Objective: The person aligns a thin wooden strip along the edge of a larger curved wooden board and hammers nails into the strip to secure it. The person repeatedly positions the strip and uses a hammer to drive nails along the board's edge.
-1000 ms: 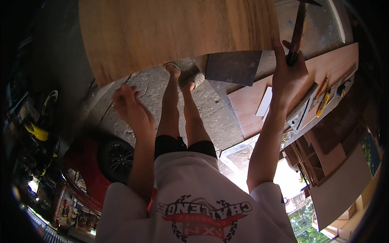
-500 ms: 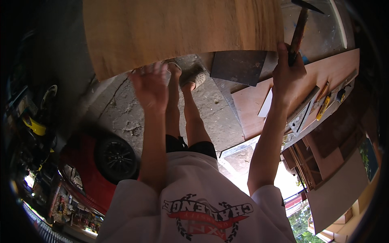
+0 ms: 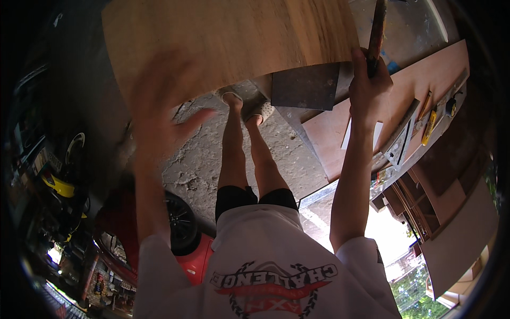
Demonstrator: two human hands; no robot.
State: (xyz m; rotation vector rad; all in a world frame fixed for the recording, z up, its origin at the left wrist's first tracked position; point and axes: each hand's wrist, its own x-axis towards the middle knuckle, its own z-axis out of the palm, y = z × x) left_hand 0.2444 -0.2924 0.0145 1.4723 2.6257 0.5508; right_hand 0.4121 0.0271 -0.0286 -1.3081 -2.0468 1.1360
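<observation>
A large wooden board [image 3: 249, 37] with visible grain spans the top of the view. My left hand [image 3: 156, 109] is blurred by motion over the board's near left edge, its thumb stretched away from the fingers and nothing seen in its grasp. At the board's right corner, my right hand [image 3: 370, 93] is closed around the dark, worn handle of a hammer [image 3: 377, 34], which stands upward. The hammer's head is mostly cut off by the top of the picture. My right thumb or forefinger lies against the board's corner.
On the right, a long reddish plywood sheet [image 3: 329, 141] bears a yellow utility knife [image 3: 429, 127], a tape measure [image 3: 451, 107] and a metal square [image 3: 399, 148]. A dark flat panel [image 3: 305, 87] lies below the board. A red car's wheel [image 3: 180, 223] stands at lower left.
My left hand has swung left and up, from below the board's edge to over it. The right hand keeps the hammer; its head has slid mostly out of view.
</observation>
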